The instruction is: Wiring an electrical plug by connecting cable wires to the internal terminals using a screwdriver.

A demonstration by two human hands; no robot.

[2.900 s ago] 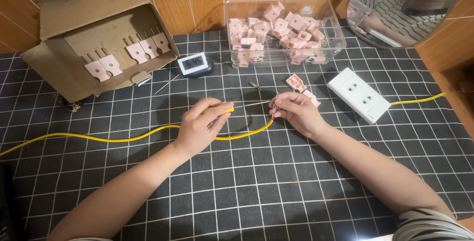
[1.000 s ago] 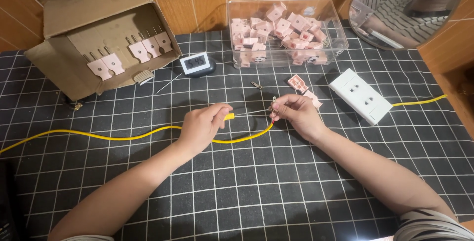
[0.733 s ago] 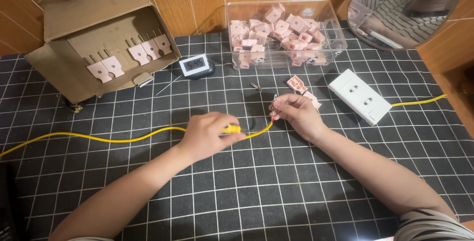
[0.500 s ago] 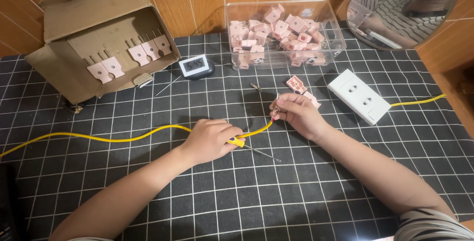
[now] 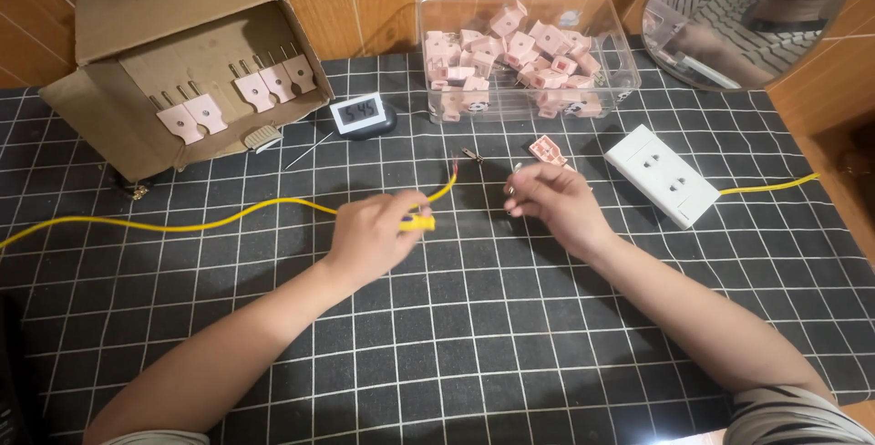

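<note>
My left hand (image 5: 374,235) is closed on a small yellow-handled tool (image 5: 416,223), which sticks out past the fingertips. A yellow cable (image 5: 210,222) runs in from the left edge, passes under that hand and ends in a bared tip (image 5: 452,170) that lies free on the mat. My right hand (image 5: 556,206) hovers just right of the tip without touching it. Its fingertips are pinched together, and I see nothing clearly between them. A pink plug part (image 5: 547,149) lies just beyond the right hand.
A white socket block (image 5: 663,176) with its own yellow lead (image 5: 770,187) sits at the right. At the back stand a clear tub of pink plug parts (image 5: 529,98), a small digital clock (image 5: 362,117) and a cardboard box (image 5: 118,126) holding pink plugs. A round mirror (image 5: 743,7) leans at the far right.
My right hand has let go of the cable end, which now lies free. My left hand moved along the cable, then drew back with the yellow tool.
</note>
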